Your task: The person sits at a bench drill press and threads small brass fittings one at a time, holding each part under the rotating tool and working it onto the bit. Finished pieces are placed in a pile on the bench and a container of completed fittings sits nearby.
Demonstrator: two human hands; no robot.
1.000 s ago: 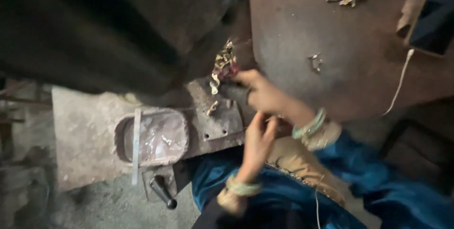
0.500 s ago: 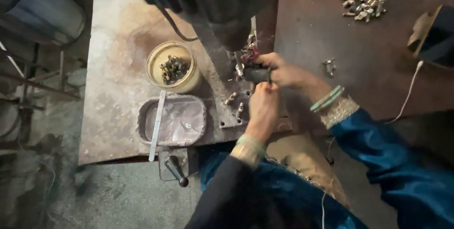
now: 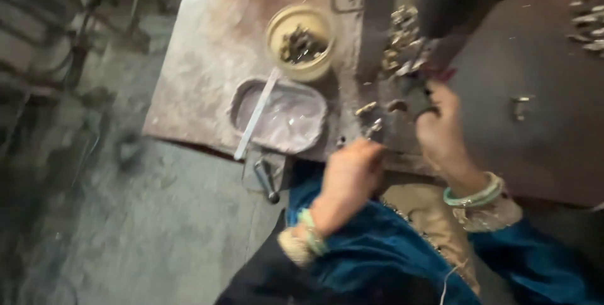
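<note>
- The left hand (image 3: 349, 176) rests at the near edge of the counter (image 3: 207, 66), its fingers curled together around a small metal piece (image 3: 372, 129) that sticks up just past the fingertips; the blur hides how firmly it is pinched.
- The right hand (image 3: 440, 132) lies just to the right of the left hand, fingers bent onto a dark part (image 3: 412, 100) on the counter; whether it is clamped on that part or only pressing it, I cannot tell.
- Green bangles (image 3: 475, 195) ring the right wrist, and a blue sleeve (image 3: 541, 267) runs back from it.
- A shallow grey tray (image 3: 280, 116) sits on the counter just left of the left hand, with a pale flat strip (image 3: 255, 116) lying slantwise across its left rim.
- A round yellowish bowl (image 3: 301, 40) stands beyond the tray, almost touching it, with small dark metal bits inside.
- A heap of small brassy pieces (image 3: 402, 40) lies beyond the right hand, near the bowl's right side.
- A lone small metal piece (image 3: 519, 107) lies on the brown surface right of the right hand, well apart from the heap.
- A dark handle (image 3: 265, 179) hangs just below the tray, at the counter's edge.
</note>
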